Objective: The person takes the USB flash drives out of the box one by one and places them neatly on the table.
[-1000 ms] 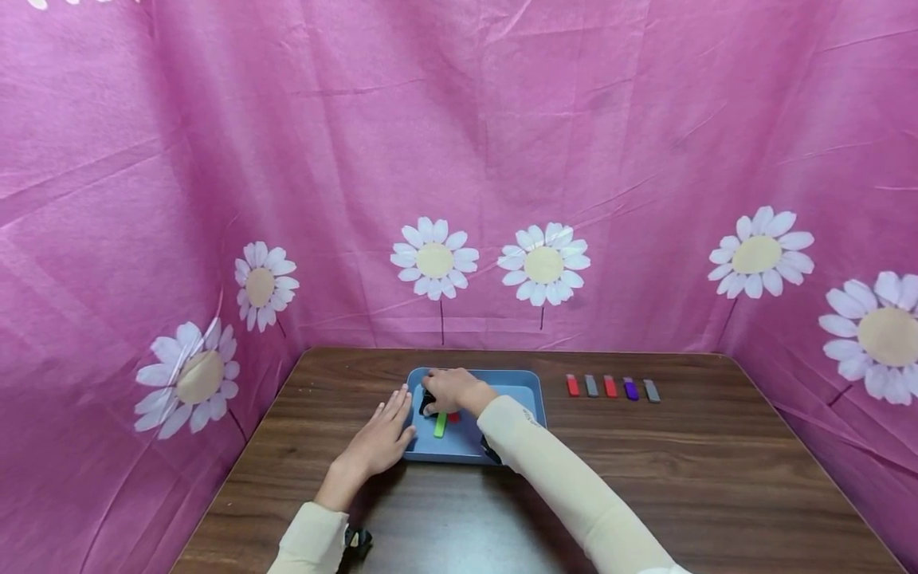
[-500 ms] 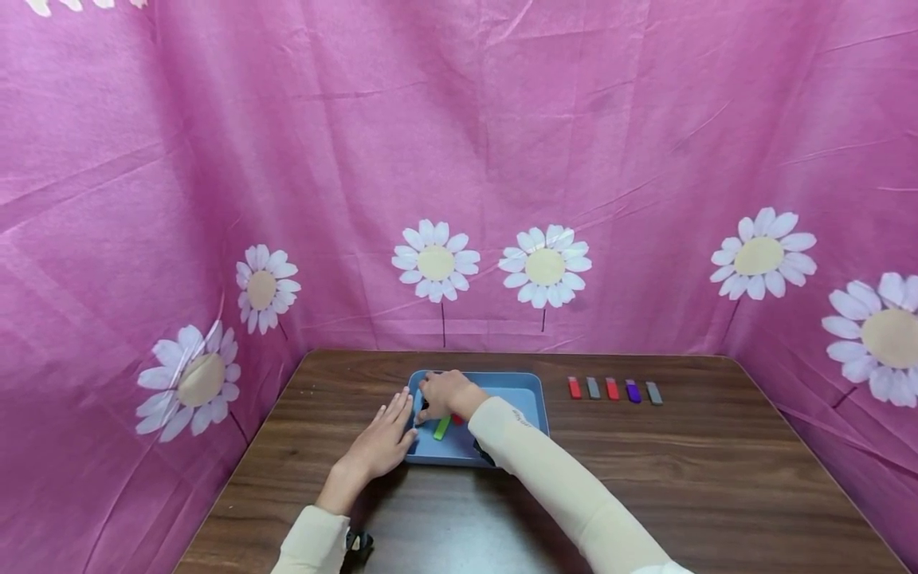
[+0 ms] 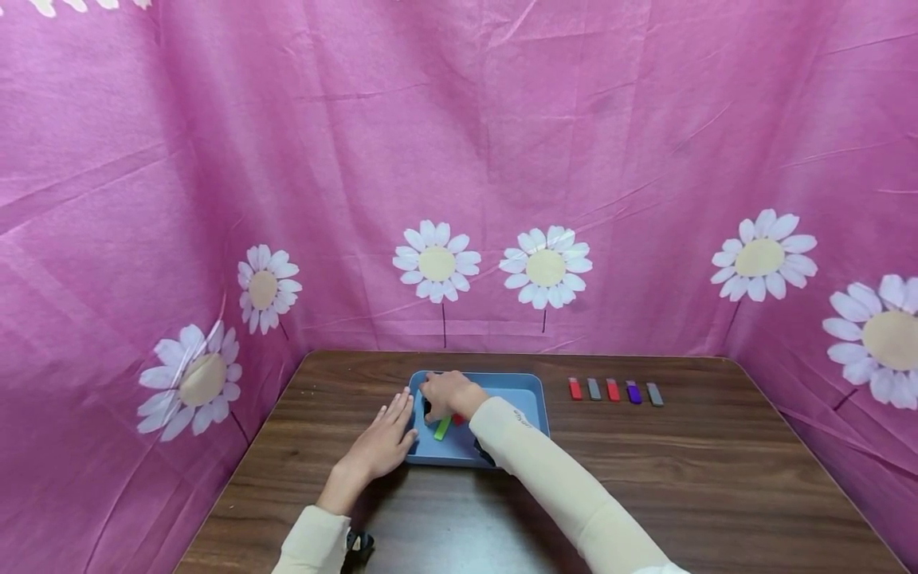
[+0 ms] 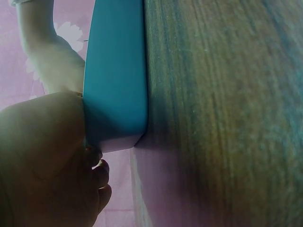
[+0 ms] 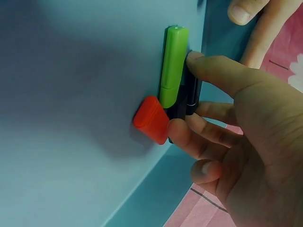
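In the head view, my right hand (image 3: 453,392) reaches into the left part of a shallow blue tray (image 3: 502,461). Its thumb and fingers pinch a slim black pen-like stick (image 5: 192,90), close to the tray wall in the right wrist view. Beside it lie a green highlighter-shaped stick (image 5: 174,66) and a red flat piece (image 5: 152,120) whose far end is hidden. Another dark item between them is mostly covered. My left hand (image 3: 380,440) lies with straight fingers along the tray's left side, touching its rim.
To the right of the tray, several small flat sticks stand in a row on the wooden table (image 3: 681,470), among them a red one (image 3: 575,389), a purple one (image 3: 634,392) and a grey one (image 3: 655,395). A pink flowered curtain (image 3: 495,159) surrounds the table.
My right hand has shifted slightly within the tray, with the black stick at its fingers. The green stick has turned a little. My left hand has stayed at the tray's side.
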Demonstrator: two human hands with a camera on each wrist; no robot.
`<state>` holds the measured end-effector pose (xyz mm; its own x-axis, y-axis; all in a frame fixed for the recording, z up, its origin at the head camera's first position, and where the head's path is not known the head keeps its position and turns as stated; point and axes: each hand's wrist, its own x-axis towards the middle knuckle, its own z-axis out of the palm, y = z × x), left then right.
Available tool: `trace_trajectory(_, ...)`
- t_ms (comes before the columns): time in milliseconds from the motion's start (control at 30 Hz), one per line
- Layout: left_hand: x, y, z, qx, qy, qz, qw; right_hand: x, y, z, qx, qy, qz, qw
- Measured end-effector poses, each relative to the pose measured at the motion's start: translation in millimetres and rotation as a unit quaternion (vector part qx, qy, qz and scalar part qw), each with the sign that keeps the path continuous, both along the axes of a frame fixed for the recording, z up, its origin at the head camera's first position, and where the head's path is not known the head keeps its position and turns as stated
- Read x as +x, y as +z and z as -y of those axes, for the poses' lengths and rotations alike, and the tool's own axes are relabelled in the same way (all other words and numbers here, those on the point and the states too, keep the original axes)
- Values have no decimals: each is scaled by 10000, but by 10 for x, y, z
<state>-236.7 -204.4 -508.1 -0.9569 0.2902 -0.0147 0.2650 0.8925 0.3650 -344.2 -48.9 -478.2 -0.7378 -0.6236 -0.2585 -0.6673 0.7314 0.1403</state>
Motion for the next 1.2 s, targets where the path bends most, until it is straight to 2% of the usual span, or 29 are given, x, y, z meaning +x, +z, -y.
trace_trajectory(267, 22, 2, -3, 26, -30, -29, 10000, 12, 17, -41, -123, 122, 17, 9998)
trace_trajectory(533, 7, -6, -5, 23, -6, -10, 10000, -7, 99, -111, -174, 304, -107, 9993)
trace_trajectory(733, 19, -21, 5, -11, 26, 16, 10000, -37, 152, -219, -399, 347, -128, 9985)
trace_trajectory(967, 5, -21, 15, -26, 24, -58, 10000, -50, 240, -354, -593, 454, -200, 9970)
trace_trajectory(1200, 12, -21, 12, -7, 38, -27, 10000, 12, 359, -490, -863, 497, -172, 9949)
